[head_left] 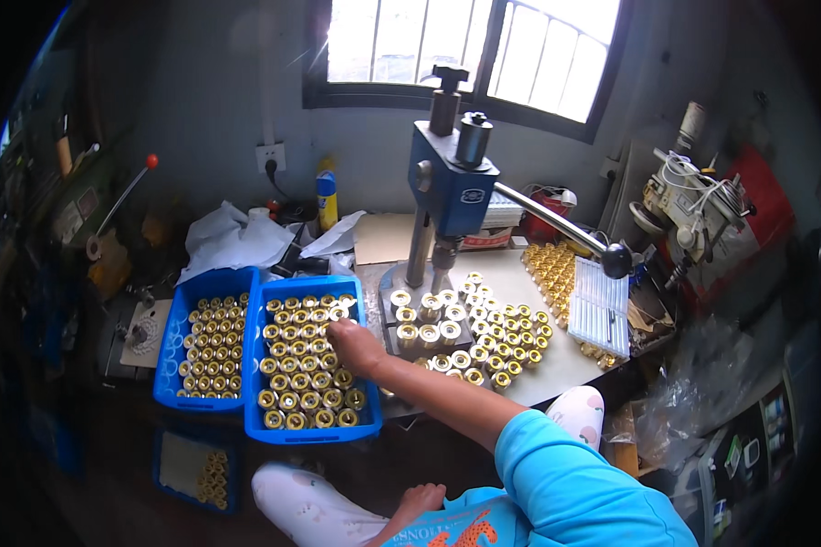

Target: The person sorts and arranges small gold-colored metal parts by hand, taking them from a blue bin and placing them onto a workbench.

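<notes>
My right hand (356, 348) reaches over the blue tray (372, 428), fingers bent down and closed among round metal fittings (303, 365) with gold-coloured centres. Whatever its fingertips grip is hidden. The fittings stand in rows. My left hand (420, 500) lies curled near my lap with nothing visible in it. To the right of the tray stands a blue hand press (456, 182) with a long lever ending in a black knob (617, 261). Several fittings (429, 334) sit on the press's base, under and in front of its ram.
Left of the tray is a second blue tray (162, 387) of fittings; a smaller one (160, 474) sits lower. More fittings (511, 342) crowd the table right of the press, near brass pieces (549, 273) and a white ribbed tray (600, 305). A drilling machine (693, 205) stands far right.
</notes>
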Motion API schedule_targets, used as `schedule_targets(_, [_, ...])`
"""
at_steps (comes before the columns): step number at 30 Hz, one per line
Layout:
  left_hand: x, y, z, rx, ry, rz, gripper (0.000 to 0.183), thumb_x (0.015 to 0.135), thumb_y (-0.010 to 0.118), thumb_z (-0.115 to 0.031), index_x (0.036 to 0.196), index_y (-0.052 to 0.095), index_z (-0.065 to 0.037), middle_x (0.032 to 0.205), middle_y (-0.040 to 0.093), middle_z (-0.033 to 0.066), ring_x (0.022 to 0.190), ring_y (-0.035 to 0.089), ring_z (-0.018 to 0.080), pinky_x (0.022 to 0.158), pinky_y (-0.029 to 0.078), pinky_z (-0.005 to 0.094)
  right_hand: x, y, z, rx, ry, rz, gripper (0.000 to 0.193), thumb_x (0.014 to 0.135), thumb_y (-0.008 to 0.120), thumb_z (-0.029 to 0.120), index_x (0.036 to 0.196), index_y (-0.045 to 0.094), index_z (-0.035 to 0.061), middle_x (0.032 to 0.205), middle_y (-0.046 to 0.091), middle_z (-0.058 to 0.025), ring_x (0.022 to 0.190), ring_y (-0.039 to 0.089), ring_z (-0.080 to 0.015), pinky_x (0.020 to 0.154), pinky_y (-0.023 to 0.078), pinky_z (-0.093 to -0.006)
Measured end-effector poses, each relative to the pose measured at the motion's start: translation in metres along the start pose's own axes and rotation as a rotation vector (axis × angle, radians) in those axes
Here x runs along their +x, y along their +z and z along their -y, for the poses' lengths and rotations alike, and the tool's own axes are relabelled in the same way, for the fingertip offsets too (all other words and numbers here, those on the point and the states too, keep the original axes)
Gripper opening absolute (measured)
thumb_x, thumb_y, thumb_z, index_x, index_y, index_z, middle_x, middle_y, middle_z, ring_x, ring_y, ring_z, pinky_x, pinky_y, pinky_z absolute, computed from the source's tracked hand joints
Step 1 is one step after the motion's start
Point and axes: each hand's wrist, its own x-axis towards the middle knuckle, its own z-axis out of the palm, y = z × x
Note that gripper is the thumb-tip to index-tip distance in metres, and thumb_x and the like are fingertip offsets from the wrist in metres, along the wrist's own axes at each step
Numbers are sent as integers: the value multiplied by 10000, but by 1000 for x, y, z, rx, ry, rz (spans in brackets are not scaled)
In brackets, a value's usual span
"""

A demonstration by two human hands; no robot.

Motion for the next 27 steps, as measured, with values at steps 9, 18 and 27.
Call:
schedule_targets(9, [0,12,0,48,28,-60,280,854,555,-279,979,620,-36,989,666,209,963,662,377,800,528,490,-104,-96,35,257,-170,5,123,857,669,55,976,643,37,871,626,-128,804,648,-320,704,527,-392])
schedule_targets(18, [14,31,-1,88,-22,-2,275,835,560,-257,957,617,-16,951,674,219,936,669,387,774,545,495,-176,-228,-64,167,408,-309,163,844,679,127,975,704,33,829,713,-131,758,701,-236,700,545,-334])
schedule_targets(27, [24,23,-15,110,-57,92,236,845,575,-200,997,623,-26,997,668,210,974,664,363,819,532,459,-228,-260,-156,120,584,-305,140,801,672,111,891,721,15,804,711,-124,755,685,-220,744,528,-330])
